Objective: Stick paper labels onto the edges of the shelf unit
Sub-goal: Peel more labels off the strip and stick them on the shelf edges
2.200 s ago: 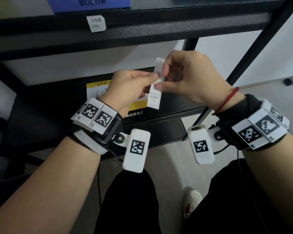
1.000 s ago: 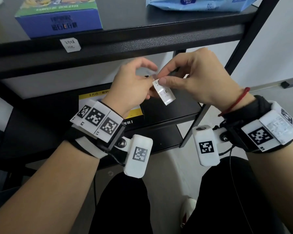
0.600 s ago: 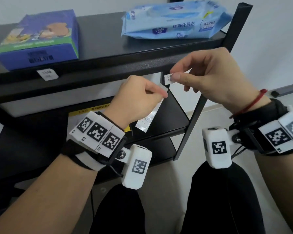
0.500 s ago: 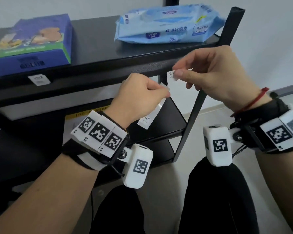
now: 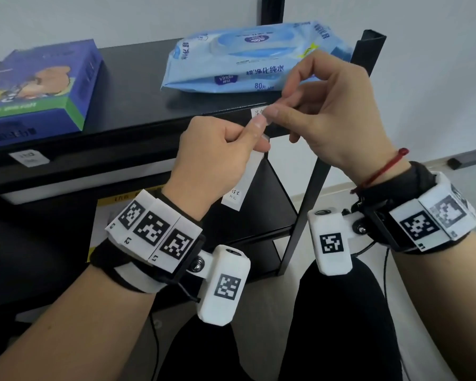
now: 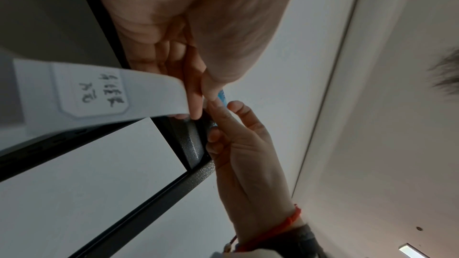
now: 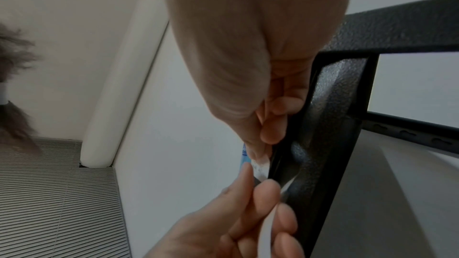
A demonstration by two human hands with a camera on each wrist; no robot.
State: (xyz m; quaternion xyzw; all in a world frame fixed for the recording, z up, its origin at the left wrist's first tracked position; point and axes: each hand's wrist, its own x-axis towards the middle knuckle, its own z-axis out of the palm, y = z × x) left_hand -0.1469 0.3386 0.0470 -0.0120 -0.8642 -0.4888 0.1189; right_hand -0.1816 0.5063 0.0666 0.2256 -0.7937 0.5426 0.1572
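Observation:
A small white paper label (image 5: 257, 112) lies against the front edge of the black top shelf (image 5: 149, 133), just below the wipes pack. My right hand (image 5: 275, 105) pinches it between thumb and forefinger; in the right wrist view the label (image 7: 261, 166) touches the black shelf frame (image 7: 323, 144). My left hand (image 5: 259, 136) grips a white backing strip (image 5: 245, 182) that hangs down, with one handwritten label left on the strip (image 6: 94, 93). Its forefinger points up beside the label. Another label (image 5: 28, 158) is stuck on the same edge at the far left.
A blue and green box (image 5: 39, 86) and a blue wet wipes pack (image 5: 248, 59) sit on the top shelf. A black upright post (image 5: 313, 188) runs down at the shelf's right end. A yellow-marked box (image 5: 116, 200) lies on the lower shelf. My knees are below.
The label came off the strip. My right hand carried it up and forward to the top shelf's edge. My left hand followed upward with the strip.

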